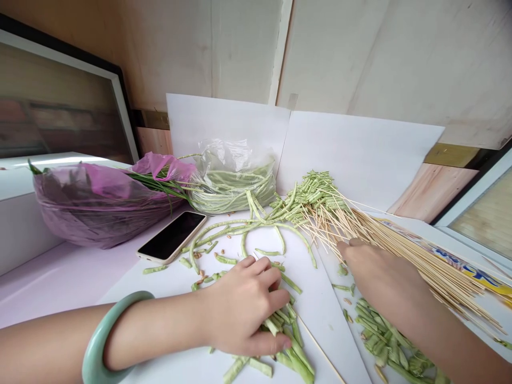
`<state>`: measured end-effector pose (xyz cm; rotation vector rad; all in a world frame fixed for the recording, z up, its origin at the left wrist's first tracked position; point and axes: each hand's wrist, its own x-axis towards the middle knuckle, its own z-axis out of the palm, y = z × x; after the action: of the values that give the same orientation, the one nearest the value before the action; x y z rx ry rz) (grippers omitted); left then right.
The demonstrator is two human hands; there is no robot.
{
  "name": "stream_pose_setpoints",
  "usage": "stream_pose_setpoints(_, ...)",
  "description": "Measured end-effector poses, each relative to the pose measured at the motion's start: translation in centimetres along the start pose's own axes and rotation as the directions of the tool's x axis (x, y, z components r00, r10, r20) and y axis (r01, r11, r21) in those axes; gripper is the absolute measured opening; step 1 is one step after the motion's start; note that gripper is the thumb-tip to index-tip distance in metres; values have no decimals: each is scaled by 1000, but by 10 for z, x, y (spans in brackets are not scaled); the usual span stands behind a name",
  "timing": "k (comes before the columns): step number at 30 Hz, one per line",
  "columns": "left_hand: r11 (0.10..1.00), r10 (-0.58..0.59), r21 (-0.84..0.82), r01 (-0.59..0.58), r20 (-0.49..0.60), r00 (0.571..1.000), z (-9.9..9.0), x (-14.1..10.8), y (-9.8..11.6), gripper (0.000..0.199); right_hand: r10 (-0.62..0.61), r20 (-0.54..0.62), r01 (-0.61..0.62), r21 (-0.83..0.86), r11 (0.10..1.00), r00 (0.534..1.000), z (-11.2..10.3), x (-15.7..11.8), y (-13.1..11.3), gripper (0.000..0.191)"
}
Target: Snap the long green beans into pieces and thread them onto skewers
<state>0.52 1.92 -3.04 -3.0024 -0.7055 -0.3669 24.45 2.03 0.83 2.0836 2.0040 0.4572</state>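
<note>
My left hand, with a green bangle on its wrist, is closed around several cut green bean pieces low in the middle of the view. A thin wooden skewer lies just right of these pieces. My right hand reaches to the near end of a large bundle of skewers; its fingertips are hidden behind the hand, so what they hold cannot be made out. Threaded bean pieces are heaped on the far end of the bundle.
A phone lies at left, before a purple bag of greens. Behind stands a clear bag of long beans. Loose long beans curl across the white sheet. A pile of bean pieces sits under my right forearm.
</note>
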Motion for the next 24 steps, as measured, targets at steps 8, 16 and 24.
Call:
stream_pose_setpoints(8, 986, -3, -167, -10, -77, 997, 7, -1, -4, 70, -181, -43, 185, 154, 970, 983, -3, 8, -17, 31)
stream_pose_setpoints(16, 963, -101, -263, 60, -147, 984, -1, -2, -3, 25, -351, -127, 373, 335, 865, 928, 11, 16, -16, 27)
stream_pose_setpoints(24, 898, -260, -397, 187, -138, 956, -2, 0, -3, 20, -424, -364, 559, 520, 646, 829, 0, -1, -27, 16)
